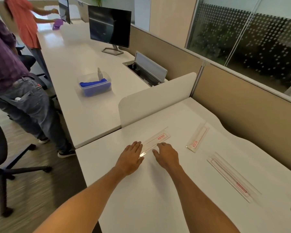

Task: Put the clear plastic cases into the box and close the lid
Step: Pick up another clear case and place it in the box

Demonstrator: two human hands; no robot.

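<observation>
Left hand [130,158] and right hand [166,154], fingers straight, grip unclosed, flank near end of clear case [155,140] on desk [158,199].

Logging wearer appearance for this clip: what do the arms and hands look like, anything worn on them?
Both forearms are bare up to the frame edge, no sleeves visible. The left hand and right hand wear no gloves. No rings, watch or wristbands show.
</observation>
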